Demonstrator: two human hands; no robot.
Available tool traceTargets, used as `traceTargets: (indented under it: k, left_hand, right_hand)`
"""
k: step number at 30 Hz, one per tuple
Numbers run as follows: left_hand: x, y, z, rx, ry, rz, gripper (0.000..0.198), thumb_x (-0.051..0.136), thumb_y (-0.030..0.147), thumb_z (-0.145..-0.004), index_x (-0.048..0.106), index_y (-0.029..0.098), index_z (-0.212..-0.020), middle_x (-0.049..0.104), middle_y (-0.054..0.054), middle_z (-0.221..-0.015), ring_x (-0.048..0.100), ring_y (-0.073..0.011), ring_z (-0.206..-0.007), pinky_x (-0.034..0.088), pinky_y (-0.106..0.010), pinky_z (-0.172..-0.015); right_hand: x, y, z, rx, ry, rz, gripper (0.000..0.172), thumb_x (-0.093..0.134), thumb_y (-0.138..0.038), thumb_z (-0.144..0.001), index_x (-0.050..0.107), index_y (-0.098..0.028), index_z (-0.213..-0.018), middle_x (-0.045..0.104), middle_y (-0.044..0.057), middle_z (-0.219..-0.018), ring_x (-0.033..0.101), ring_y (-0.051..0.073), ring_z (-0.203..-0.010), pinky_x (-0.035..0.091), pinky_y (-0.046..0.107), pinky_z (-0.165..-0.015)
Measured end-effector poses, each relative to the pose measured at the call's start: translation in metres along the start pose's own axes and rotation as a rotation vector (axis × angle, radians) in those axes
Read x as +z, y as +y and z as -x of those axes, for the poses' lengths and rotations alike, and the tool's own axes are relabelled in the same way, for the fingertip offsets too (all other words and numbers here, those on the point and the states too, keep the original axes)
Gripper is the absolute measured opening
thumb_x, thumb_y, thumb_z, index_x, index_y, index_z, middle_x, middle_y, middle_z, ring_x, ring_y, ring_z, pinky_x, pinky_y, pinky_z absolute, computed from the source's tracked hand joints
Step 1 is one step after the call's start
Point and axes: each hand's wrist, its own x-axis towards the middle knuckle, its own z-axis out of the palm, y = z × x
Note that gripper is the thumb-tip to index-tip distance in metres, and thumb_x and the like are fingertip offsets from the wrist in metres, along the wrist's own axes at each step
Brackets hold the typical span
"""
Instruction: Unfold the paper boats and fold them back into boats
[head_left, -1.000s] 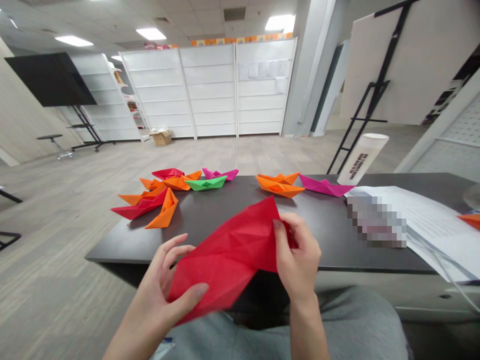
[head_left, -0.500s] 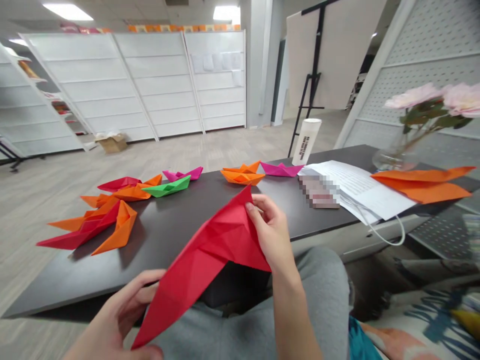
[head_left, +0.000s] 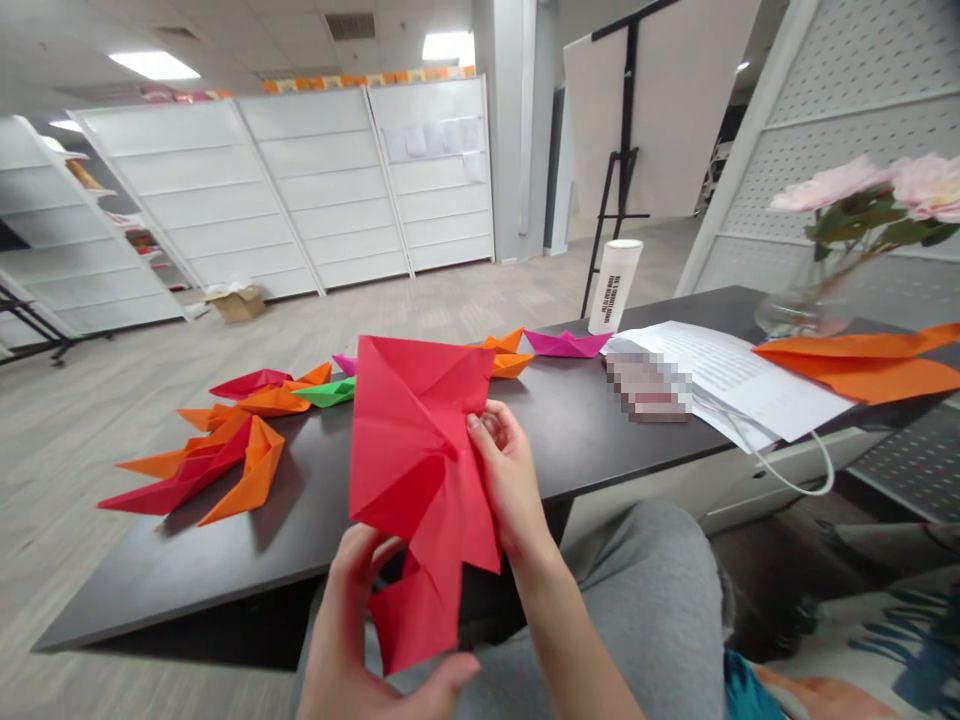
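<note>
The fingers and thumb of the right hand [head_left: 510,490] are clamped together on the right edge of a creased red paper sheet [head_left: 416,470]. The fingers of the left hand [head_left: 341,625] are curled behind the sheet's lower end, and its thumb is pressed across the near face. The sheet is held upright in both hands, above the near edge of a dark table [head_left: 225,570]. Just left of it, orange paper boats [head_left: 255,470], a red paper boat [head_left: 251,383] and a green paper boat [head_left: 324,393] are laid on the table. To the right, beyond the sheet, a magenta paper boat [head_left: 566,344] is placed beside white printed papers [head_left: 757,385]. A large orange folded paper [head_left: 862,365] is laid at far right, near a glass vase [head_left: 795,312] of pink flowers [head_left: 862,190]. A white cylinder [head_left: 615,287] is stood at the far edge.
</note>
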Motion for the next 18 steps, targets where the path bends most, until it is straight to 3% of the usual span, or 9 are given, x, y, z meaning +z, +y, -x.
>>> traceTargets:
  k: [1, 3, 5, 7, 11, 18]
  left_hand:
    - [0.016, 0.015, -0.004, 0.048, 0.047, -0.023, 0.083, 0.096, 0.030, -0.040, 0.064, 0.022, -0.116, 0.069, -0.010, -0.117, 0.061, -0.0396, -0.117, 0.055, -0.044, -0.095]
    - [0.039, 0.043, -0.008, 0.057, 0.180, -0.138, 0.057, 0.094, 0.032, -0.046, 0.071, 0.023, -0.098, 0.075, -0.008, -0.101, 0.065, -0.0383, -0.110, 0.055, -0.043, -0.093]
    - [0.048, 0.061, -0.009, 0.046, 0.223, -0.174, 0.033, 0.089, 0.033, -0.057, 0.074, 0.023, -0.084, 0.077, -0.007, -0.087, 0.069, -0.0366, -0.101, 0.057, -0.042, -0.089]
    - [0.046, 0.070, -0.010, 0.006, 0.238, -0.161, 0.025, 0.086, 0.034, -0.063, 0.074, 0.021, -0.081, 0.078, -0.006, -0.081, 0.073, -0.0340, -0.091, 0.060, -0.040, -0.083]
    - [0.031, 0.075, -0.017, -0.099, 0.180, -0.070, 0.038, 0.089, 0.032, -0.058, 0.071, 0.019, -0.089, 0.078, -0.005, -0.087, 0.074, -0.0293, -0.083, 0.062, -0.034, -0.072]
    - [0.005, 0.078, -0.021, -0.150, 0.189, 0.025, 0.055, 0.092, 0.030, -0.053, 0.064, 0.021, -0.100, 0.076, -0.003, -0.089, 0.074, -0.0242, -0.084, 0.062, -0.027, -0.073]
  right_hand:
    - [0.002, 0.003, 0.001, -0.028, 0.014, 0.023, 0.020, 0.065, -0.037, -0.085, 0.061, -0.022, -0.097, 0.070, 0.002, -0.094, 0.064, 0.017, -0.086, 0.051, 0.028, -0.080]
    - [0.004, 0.008, 0.002, -0.069, 0.033, 0.071, 0.019, 0.064, -0.038, -0.087, 0.061, -0.021, -0.096, 0.069, 0.003, -0.097, 0.064, 0.017, -0.087, 0.050, 0.027, -0.079]
    - [0.005, 0.010, 0.003, -0.081, 0.035, 0.100, 0.020, 0.063, -0.039, -0.088, 0.060, -0.021, -0.096, 0.069, 0.003, -0.098, 0.063, 0.018, -0.087, 0.050, 0.028, -0.078]
    - [0.004, 0.010, 0.001, -0.080, 0.033, 0.104, 0.021, 0.063, -0.040, -0.088, 0.060, -0.021, -0.097, 0.068, 0.003, -0.097, 0.063, 0.018, -0.087, 0.050, 0.029, -0.079]
    - [-0.003, 0.008, -0.004, -0.069, 0.055, 0.061, 0.021, 0.065, -0.040, -0.085, 0.059, -0.022, -0.096, 0.067, 0.002, -0.092, 0.063, 0.019, -0.087, 0.050, 0.030, -0.079]
    - [-0.027, 0.005, -0.021, -0.050, 0.095, 0.035, 0.023, 0.068, -0.038, -0.082, 0.059, -0.022, -0.096, 0.068, 0.001, -0.092, 0.062, 0.018, -0.084, 0.048, 0.030, -0.077]
